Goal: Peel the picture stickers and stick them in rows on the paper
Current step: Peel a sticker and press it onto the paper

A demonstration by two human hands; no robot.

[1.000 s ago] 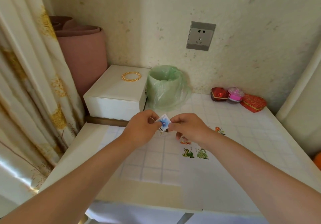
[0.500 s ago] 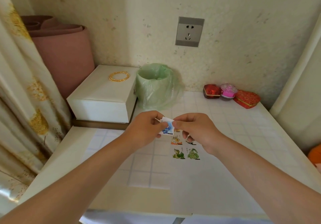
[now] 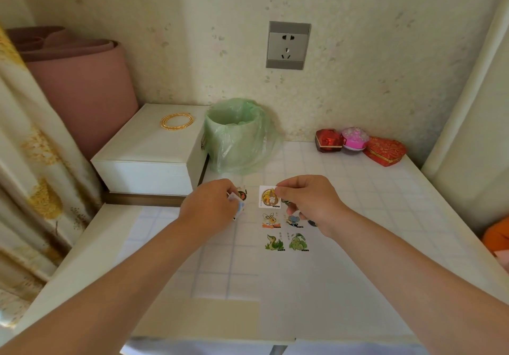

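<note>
My right hand (image 3: 308,200) pinches a square sticker (image 3: 269,196) with an orange-brown creature, held by its right edge just above the paper. My left hand (image 3: 212,205) grips a small stack of stickers (image 3: 239,207) with a blue picture showing. A translucent sheet of paper (image 3: 220,261) lies over the checked tabletop. Several stickers sit on it in rows: a yellow creature (image 3: 271,220), a blue one (image 3: 293,220), a green snake (image 3: 274,242) and a green leafy one (image 3: 298,243). Another sticker (image 3: 242,194) peeks out behind my left hand.
A green-bagged bin (image 3: 237,134) stands at the back centre. A white box (image 3: 154,150) with gold bangles (image 3: 176,121) sits to its left, beside a pink rolled mat (image 3: 82,87). Red and pink gift boxes (image 3: 358,145) stand at the back right. A curtain (image 3: 33,178) hangs on the left.
My hands have moved apart. My right hand has drawn off one sticker and holds it alone; my left hand keeps the rest. The camera has tilted down and to the left.
</note>
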